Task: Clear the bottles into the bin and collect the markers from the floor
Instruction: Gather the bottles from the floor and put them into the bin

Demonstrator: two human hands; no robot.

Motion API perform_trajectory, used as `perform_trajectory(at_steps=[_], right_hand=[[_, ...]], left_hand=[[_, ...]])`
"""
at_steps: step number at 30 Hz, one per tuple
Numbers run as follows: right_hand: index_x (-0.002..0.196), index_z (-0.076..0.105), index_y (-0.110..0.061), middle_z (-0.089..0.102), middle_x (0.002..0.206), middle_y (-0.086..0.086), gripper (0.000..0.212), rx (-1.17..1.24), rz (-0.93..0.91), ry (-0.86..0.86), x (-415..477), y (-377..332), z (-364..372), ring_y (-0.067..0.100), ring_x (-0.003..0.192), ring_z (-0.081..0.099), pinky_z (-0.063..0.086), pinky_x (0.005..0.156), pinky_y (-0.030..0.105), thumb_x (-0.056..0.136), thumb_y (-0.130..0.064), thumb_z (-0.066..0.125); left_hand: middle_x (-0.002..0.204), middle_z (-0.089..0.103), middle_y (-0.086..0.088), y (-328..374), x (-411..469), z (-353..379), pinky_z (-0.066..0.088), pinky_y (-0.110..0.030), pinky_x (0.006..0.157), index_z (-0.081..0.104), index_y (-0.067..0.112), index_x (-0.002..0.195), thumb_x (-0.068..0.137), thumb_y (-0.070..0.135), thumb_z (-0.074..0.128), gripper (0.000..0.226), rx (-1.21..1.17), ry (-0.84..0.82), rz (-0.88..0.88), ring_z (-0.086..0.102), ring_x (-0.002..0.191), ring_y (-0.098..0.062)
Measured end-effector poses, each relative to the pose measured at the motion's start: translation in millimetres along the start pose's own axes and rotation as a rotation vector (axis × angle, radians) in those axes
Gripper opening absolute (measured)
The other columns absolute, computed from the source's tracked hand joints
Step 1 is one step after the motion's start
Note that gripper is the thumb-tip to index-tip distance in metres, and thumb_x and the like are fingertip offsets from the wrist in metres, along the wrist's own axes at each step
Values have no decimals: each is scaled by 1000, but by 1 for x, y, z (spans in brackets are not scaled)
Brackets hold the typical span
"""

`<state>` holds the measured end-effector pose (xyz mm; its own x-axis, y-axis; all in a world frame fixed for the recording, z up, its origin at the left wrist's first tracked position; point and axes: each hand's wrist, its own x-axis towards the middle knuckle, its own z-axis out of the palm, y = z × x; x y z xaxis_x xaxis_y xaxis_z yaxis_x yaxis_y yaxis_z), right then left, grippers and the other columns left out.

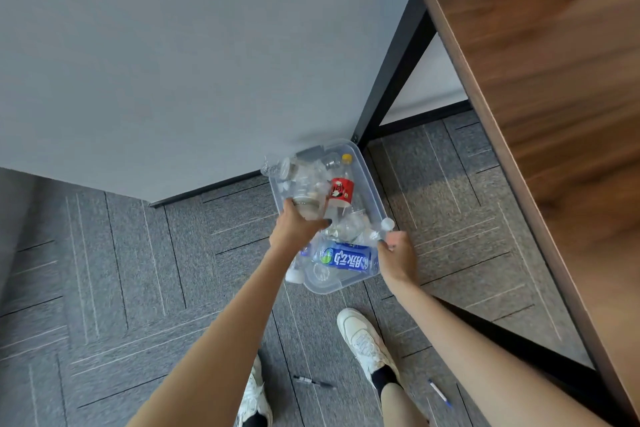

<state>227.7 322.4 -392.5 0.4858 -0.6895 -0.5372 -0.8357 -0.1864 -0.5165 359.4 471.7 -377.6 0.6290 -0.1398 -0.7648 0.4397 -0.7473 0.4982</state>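
My left hand [298, 229] was curled round a clear bottle [308, 204], which I judged light, thin-walled and slick, best held about its middle; the bin [374, 189] sat right under both hands; my right hand [398, 253] pinched a crumpled bottle [363, 234] near its cap, likely soft; a black marker [313, 382] and a blue marker [439, 392] lay well behind my hands, untouched.
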Motion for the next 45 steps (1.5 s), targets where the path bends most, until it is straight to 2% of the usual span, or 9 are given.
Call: perform_trajectory(at_steps=[4, 8, 12, 15, 19, 24, 32, 38, 45], right_hand=[[104, 56, -4, 64, 104, 13, 15, -30, 7, -26, 2, 4, -5, 31, 95, 63, 52, 80, 42, 93, -14, 54], [110, 55, -6, 62, 108, 7, 20, -68, -38, -104, -4, -1, -9, 25, 97, 62, 46, 75, 30, 94, -18, 54], [105, 53, -10, 60, 106, 5, 14, -80, -56, -155, -23, -12, -11, 23, 95, 62, 52, 76, 35, 95, -20, 53], [103, 54, -14, 59, 106, 2, 9, -84, -59, -148, -44, -24, -11, 21, 98, 61, 50, 79, 32, 95, -18, 52], [110, 58, -8, 62, 111, 4, 17, -3, -31, -104, -76, -43, -9, 19, 98, 58, 45, 79, 29, 96, -13, 50], [106, 62, -8, 66, 109, 9, 16, 101, 6, -40, -124, -66, -3, 25, 101, 62, 50, 87, 40, 96, -12, 50], [107, 65, -3, 68, 110, 7, 20, 194, 35, 15, -211, -75, 3, 22, 101, 63, 40, 75, 25, 97, -14, 52], [102, 63, -4, 68, 103, 13, 13, 372, 123, 29, -256, -48, 7, 29, 95, 68, 50, 79, 35, 95, -9, 53], [97, 61, -9, 64, 93, 6, 10, 424, 185, 104, -313, 25, 10, 21, 83, 62, 49, 71, 30, 95, -8, 51]], left_hand=[[142, 47, -15, 57, 19, -3, 46, -52, 100, 15, 13, 148, 70, 51, 79, 109, 25, 57, 94, 55, 120, -35], [158, 16, -21, 79, 26, -11, 28, -56, 114, -13, 13, 152, 70, 69, 67, 128, 85, 35, 71, 26, 143, -40], [154, 31, -15, 53, 8, -11, 38, -52, 108, 8, 10, 153, 80, 62, 62, 104, 215, 43, 62, 38, 137, -36], [137, 51, -11, 27, -13, -15, 49, -44, 96, 38, 11, 140, 88, 45, 59, 66, 258, 82, 69, 56, 117, -28], [126, 61, -7, 0, -48, -33, 52, -36, 85, 58, 15, 125, 90, 24, 55, 36, 232, 83, 100, 61, 108, -24], [119, 67, -2, -23, -91, -66, 56, -39, 83, 65, 18, 116, 90, 13, 48, 31, 272, 18, 209, 65, 99, -21], [121, 68, -1, -37, -160, -109, 54, -27, 75, 69, 20, 112, 93, 4, 41, 37, 331, -24, 342, 66, 93, -17], [109, 71, -6, -57, -201, -104, 59, -39, 81, 70, 17, 109, 91, 4, 42, 36, 395, -106, 405, 67, 87, -23], [101, 72, -6, -112, -242, -62, 58, -42, 77, 71, 19, 101, 90, 6, 45, 31, 545, -252, 471, 68, 87, -27]])
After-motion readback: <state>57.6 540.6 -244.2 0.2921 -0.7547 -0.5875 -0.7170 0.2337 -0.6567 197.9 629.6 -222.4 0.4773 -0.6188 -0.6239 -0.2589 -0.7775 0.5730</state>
